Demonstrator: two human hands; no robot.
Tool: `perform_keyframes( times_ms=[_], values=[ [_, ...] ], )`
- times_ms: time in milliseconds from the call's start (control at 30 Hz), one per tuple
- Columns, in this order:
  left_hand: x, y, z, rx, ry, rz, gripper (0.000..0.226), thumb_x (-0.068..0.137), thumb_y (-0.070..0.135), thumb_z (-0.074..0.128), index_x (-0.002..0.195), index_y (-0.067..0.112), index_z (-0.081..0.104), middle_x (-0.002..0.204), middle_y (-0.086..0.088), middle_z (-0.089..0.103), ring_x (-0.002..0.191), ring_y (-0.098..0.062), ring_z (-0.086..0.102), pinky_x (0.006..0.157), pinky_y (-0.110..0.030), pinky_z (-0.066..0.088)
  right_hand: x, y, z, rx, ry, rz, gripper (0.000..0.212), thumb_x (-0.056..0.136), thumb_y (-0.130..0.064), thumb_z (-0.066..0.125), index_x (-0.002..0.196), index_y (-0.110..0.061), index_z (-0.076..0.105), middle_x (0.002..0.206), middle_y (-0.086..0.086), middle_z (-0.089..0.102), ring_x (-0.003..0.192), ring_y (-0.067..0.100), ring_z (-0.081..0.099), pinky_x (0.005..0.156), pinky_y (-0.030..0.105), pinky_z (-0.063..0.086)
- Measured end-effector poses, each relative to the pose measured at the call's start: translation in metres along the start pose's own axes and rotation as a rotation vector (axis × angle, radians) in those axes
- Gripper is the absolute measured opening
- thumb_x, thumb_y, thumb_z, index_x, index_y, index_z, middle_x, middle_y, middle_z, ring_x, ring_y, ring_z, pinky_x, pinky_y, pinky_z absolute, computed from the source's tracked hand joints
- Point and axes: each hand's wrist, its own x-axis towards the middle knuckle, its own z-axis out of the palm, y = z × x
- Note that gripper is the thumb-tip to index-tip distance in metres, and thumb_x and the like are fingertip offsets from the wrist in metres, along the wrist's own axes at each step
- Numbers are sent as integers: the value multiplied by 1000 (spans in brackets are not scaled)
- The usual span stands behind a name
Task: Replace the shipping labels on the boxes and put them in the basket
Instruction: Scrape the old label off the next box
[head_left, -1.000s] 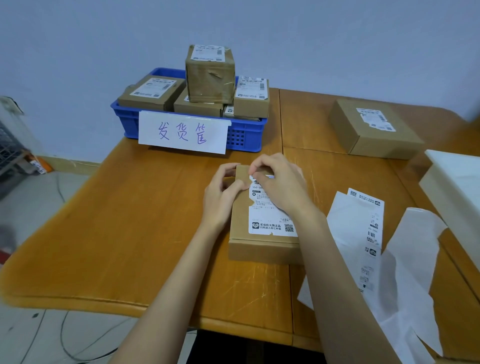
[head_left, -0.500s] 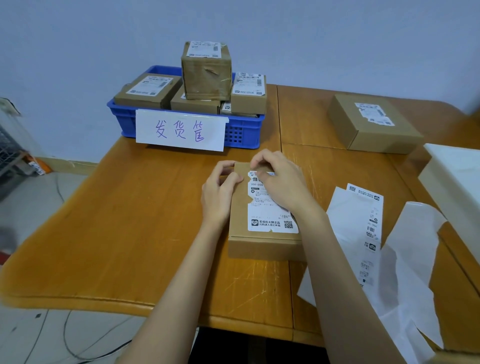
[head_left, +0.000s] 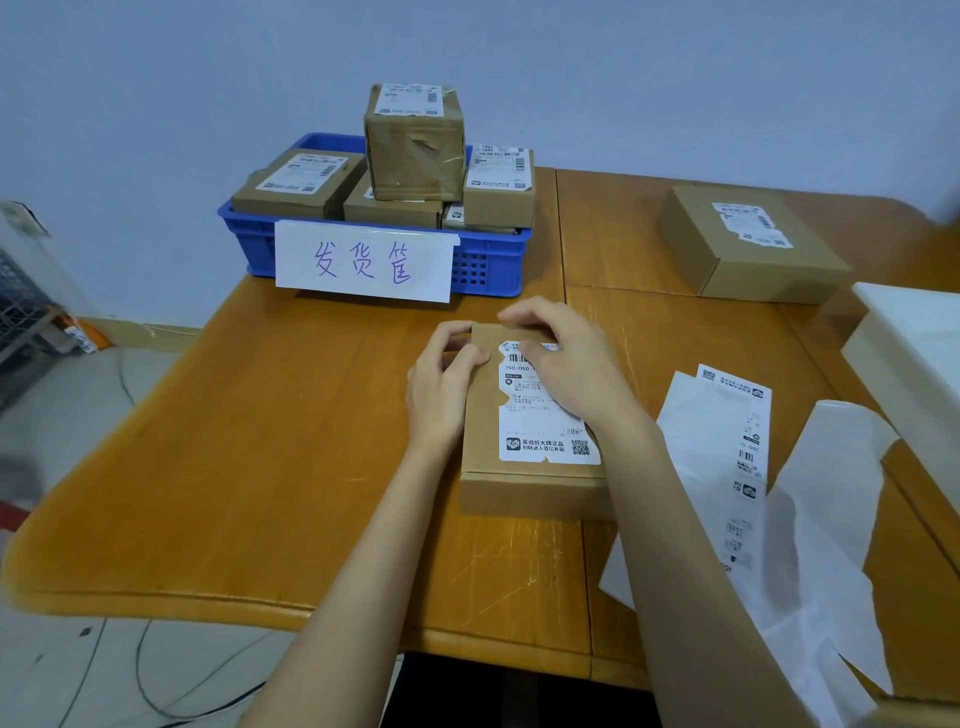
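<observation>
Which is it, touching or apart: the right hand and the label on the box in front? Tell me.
Touching. The head view shows the right hand lying across the top of the white label, fingers on its upper edge, no gap visible.

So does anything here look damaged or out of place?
Yes. The label on the box under the hands has torn, ragged edges. The top box in the blue basket is dented, and loose backing paper is strewn on the right.

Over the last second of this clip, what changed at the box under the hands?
The right hand slid toward the far end of the label, uncovering more print. The left hand stays curled on the box at its far left corner. Box, blue basket and loose backing papers kept their places.
</observation>
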Motion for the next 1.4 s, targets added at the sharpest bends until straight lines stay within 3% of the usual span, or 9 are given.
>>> perform_keyframes(
  times_ms=[200, 500, 600, 667, 733, 800, 967, 1100, 1400],
  values=[
    [-1, 1, 0, -12, 4, -3, 36, 75, 39, 55, 107, 28, 67, 102, 8, 71, 97, -14, 65, 88, -45, 50, 2, -2, 6, -142, 41, -22, 15, 94, -18, 58, 86, -31, 61, 102, -11, 57, 94, 9, 54, 77, 27, 36],
    [-3, 3, 0, -10, -2, -5, 37, 74, 41, 55, 108, 29, 67, 104, 10, 70, 97, -14, 65, 88, -47, 51, 2, -2, 4, -283, -27, -23, 14, 99, -20, 47, 92, -30, 54, 110, -9, 51, 104, 13, 51, 77, 23, 21],
    [-3, 3, 0, -11, 4, -3, 37, 74, 40, 55, 108, 28, 67, 104, 10, 70, 97, -13, 64, 88, -46, 50, 3, -1, 4, -251, -58, 5, 14, 99, -20, 48, 91, -30, 53, 113, -11, 50, 104, 11, 50, 70, 18, 25],
    [-3, 3, 0, -11, 4, -4, 39, 73, 42, 55, 107, 29, 67, 103, 10, 70, 97, -13, 64, 89, -47, 51, 2, -2, 2, -161, -48, 12, 13, 99, -19, 50, 94, -29, 55, 112, -12, 52, 101, 9, 52, 76, 9, 32],
    [-2, 3, 0, -12, 2, -5, 38, 71, 43, 55, 105, 31, 67, 102, 11, 70, 96, -13, 65, 88, -47, 51, -1, -3, -3, 30, -30, 27, 22, 98, -14, 51, 110, -32, 54, 114, -13, 58, 98, 11, 58, 82, 26, 48],
    [-2, 3, 0, -16, 3, -8, 36, 72, 41, 55, 104, 31, 67, 101, 11, 70, 95, -13, 64, 89, -46, 50, -3, -5, -6, 110, -33, 36, 34, 97, -13, 54, 120, -38, 52, 114, -14, 60, 98, 11, 60, 80, 33, 49],
    [-2, 2, 0, -13, 2, 1, 34, 74, 38, 55, 104, 31, 68, 102, 10, 70, 97, -13, 64, 87, -44, 49, -1, -7, 1, -172, -30, -26, 16, 94, -18, 58, 87, -32, 60, 109, -12, 53, 103, 9, 51, 72, 11, 28],
    [-2, 3, 0, -9, 10, 1, 34, 74, 38, 54, 104, 30, 68, 102, 10, 70, 96, -15, 64, 87, -46, 49, -2, -8, 1, -236, -40, -25, 18, 97, -19, 54, 87, -34, 55, 113, -12, 53, 106, 9, 50, 70, 5, 19],
    [-1, 2, 1, -9, 13, -2, 34, 73, 39, 53, 103, 31, 67, 101, 11, 70, 95, -15, 64, 89, -49, 49, -3, -5, -2, -66, -42, 28, 15, 96, -14, 54, 92, -28, 59, 112, -13, 55, 105, 8, 53, 72, 4, 22]
  ],
)
